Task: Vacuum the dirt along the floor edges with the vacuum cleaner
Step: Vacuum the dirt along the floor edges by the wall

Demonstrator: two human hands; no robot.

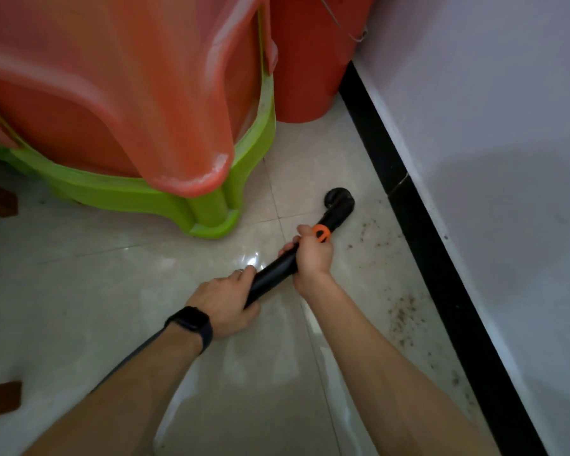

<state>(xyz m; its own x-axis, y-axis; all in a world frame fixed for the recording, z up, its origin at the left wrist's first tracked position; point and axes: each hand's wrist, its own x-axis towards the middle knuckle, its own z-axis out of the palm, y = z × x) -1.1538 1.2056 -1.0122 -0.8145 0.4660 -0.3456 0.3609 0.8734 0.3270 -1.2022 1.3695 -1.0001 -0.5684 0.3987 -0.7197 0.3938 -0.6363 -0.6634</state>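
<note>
A black vacuum cleaner tube point(275, 269) with an orange collar point(322, 232) slants across the pale tiled floor. Its black nozzle point(340, 205) rests on the tiles a short way from the black skirting point(418, 222). My right hand point(313, 256) grips the tube just below the orange collar. My left hand point(226, 299), with a dark watch on the wrist, holds the tube's lower end. Brown dirt specks point(403, 319) lie scattered along the floor edge beside the skirting, to the right of both hands. More dirt specks point(364, 230) sit just right of the nozzle.
Stacked plastic stools, orange over green point(152, 195), stand close on the left of the nozzle. An orange bucket point(306, 60) sits in the corner against the white wall point(494, 126). Brown wooden pieces point(0, 199) show at the left edge.
</note>
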